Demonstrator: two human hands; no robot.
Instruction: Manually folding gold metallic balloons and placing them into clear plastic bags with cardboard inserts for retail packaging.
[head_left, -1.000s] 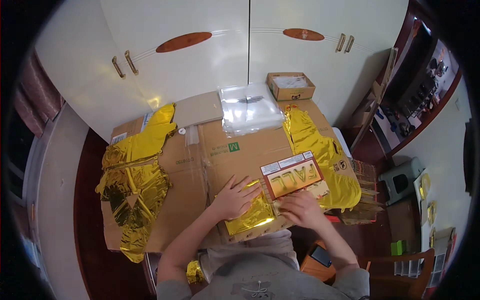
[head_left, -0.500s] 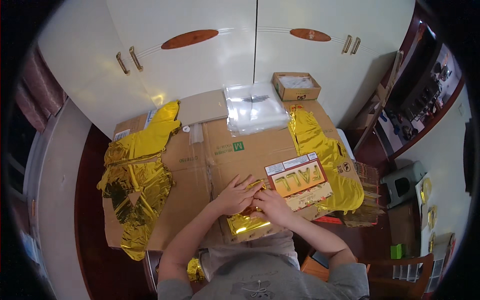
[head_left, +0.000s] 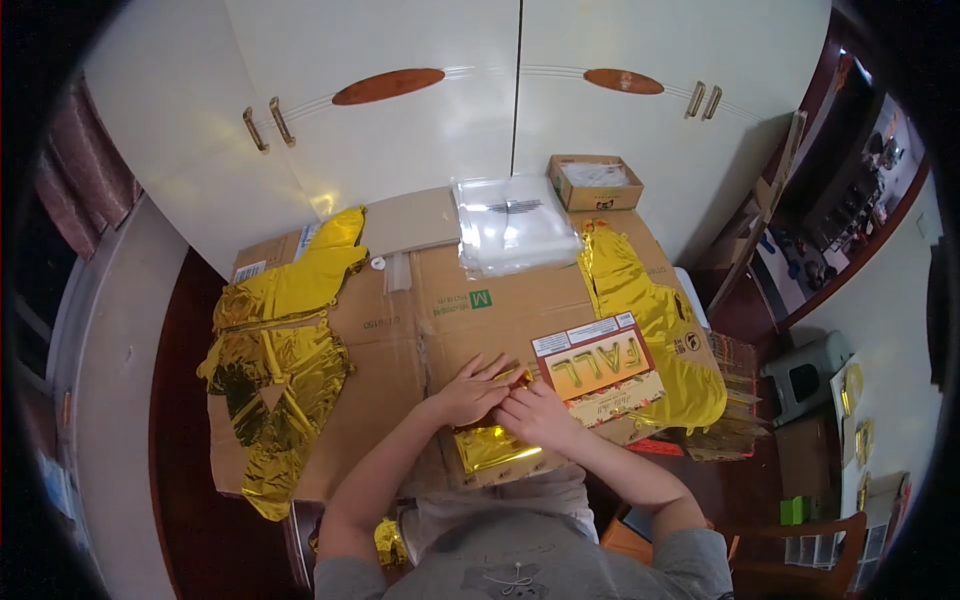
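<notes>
Head view shows our left hand (head_left: pixel 468 388) and right hand (head_left: pixel 537 412) pinching the half-folded gold foil balloon (head_left: pixel 492 445), with the printed card (head_left: pixel 598 368) still unpacked beside it.

- I see a home room: white wardrobe doors (head_left: pixel 400 130) with brass handles behind.
- A cardboard-covered surface (head_left: pixel 400 330), wooden chair (head_left: pixel 810 540), dark wood floor (head_left: pixel 190 480).

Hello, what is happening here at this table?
A person sits at a table covered with flattened cardboard. Both hands, left hand and right hand, press together on a folded gold foil piece at the near edge. A printed card lies beside the right hand. More gold foil shapes lie at the sides.
</notes>
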